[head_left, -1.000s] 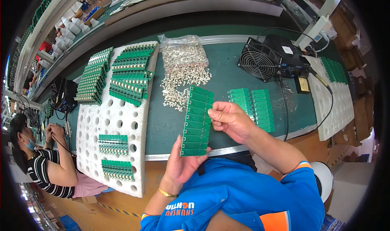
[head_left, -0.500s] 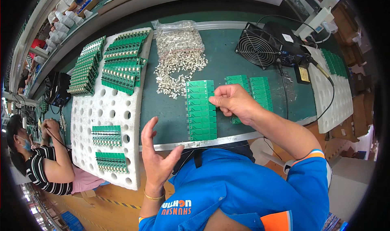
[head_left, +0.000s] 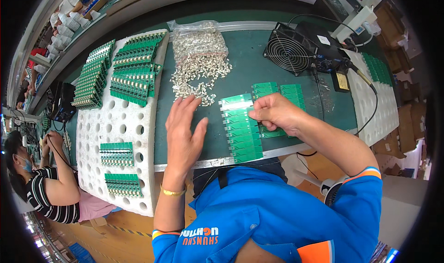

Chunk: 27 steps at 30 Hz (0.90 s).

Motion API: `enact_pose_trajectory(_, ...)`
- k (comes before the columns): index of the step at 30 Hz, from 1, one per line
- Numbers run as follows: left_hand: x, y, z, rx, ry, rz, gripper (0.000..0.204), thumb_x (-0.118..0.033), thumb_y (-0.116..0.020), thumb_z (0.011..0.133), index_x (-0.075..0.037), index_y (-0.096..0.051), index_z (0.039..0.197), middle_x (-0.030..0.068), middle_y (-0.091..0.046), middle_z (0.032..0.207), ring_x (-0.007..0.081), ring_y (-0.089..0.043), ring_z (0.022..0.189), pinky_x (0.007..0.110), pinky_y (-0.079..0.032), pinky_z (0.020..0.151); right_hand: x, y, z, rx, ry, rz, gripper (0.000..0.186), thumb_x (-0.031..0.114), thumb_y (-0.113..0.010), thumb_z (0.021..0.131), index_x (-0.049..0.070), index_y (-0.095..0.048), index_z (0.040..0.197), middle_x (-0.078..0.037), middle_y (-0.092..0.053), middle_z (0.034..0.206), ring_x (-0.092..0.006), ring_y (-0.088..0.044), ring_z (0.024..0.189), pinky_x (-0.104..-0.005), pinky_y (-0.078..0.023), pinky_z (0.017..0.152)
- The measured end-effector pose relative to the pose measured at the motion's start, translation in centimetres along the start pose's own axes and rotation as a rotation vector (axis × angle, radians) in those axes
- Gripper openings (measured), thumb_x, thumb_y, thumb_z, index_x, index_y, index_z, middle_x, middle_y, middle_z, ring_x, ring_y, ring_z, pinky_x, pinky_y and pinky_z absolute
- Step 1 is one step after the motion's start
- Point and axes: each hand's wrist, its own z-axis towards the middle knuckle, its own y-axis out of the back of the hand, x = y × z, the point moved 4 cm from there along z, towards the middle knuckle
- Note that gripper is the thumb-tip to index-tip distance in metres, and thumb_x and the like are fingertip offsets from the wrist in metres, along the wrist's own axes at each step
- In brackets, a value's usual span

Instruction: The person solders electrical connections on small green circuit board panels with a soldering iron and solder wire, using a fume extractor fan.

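Head view: right hand [head_left: 274, 113] pinches top edge of green circuit-board strip [head_left: 241, 128], flat on green mat [head_left: 259, 64] at frame centre. Left hand [head_left: 183, 131] released, fingers spread, hovering left of strip. Loose metal terminals [head_left: 199, 76] above. Black fan [head_left: 289, 55] upper right. White perforated foam tray [head_left: 118, 124] left, stacked boards [head_left: 132, 71].

Right hand [head_left: 273, 113] pinches green circuit-board panel [head_left: 241, 129] — left hand [head_left: 184, 131] hovers open beside it.
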Motion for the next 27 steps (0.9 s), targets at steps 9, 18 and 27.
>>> enact_pose_trajectory(9, 0.4, -6.4, 5.3, -0.001, -0.332, 0.267, 0.030, -0.023, -0.074, 0.082, -0.008, -0.061, 0.105, 0.0093, -0.060, 0.115, 0.0327, -0.049, 0.125, 0.051, -0.031, 0.107, -0.7, 2.6, -1.7, -0.003, 0.012, 0.144, 0.023, 0.014, -0.070, 0.092, 0.008, -0.058, 0.074, 0.003, -0.048, 0.057, -0.0054, -0.038, 0.047, -0.0224, -0.027, 0.042)
enact_pose_trajectory(18, 2.6, -5.0, 9.0, -0.056, -0.523, 0.514, 0.016, -0.018, -0.069, 0.083, -0.012, -0.062, 0.095, 0.0024, -0.062, 0.106, 0.0232, -0.055, 0.115, 0.048, -0.036, 0.103, -1.0, 1.4, -0.7, 0.046, 0.017, 0.185, 0.023, 0.015, -0.071, 0.091, 0.008, -0.057, 0.074, 0.003, -0.048, 0.057, -0.0053, -0.038, 0.047, -0.0222, -0.027, 0.042)
enact_pose_trajectory(27, 0.0, 0.3, 6.9, -0.026, -0.119, -0.053, 0.017, -0.010, -0.067, 0.090, -0.004, -0.068, 0.105, 0.0082, -0.069, 0.102, 0.0244, -0.064, 0.100, 0.035, -0.046, 0.089, -0.4, 0.7, 0.5, 0.050, 0.034, 0.115, 0.025, 0.016, -0.071, 0.091, 0.009, -0.057, 0.072, 0.002, -0.049, 0.059, -0.0063, -0.042, 0.048, -0.0228, -0.032, 0.043)
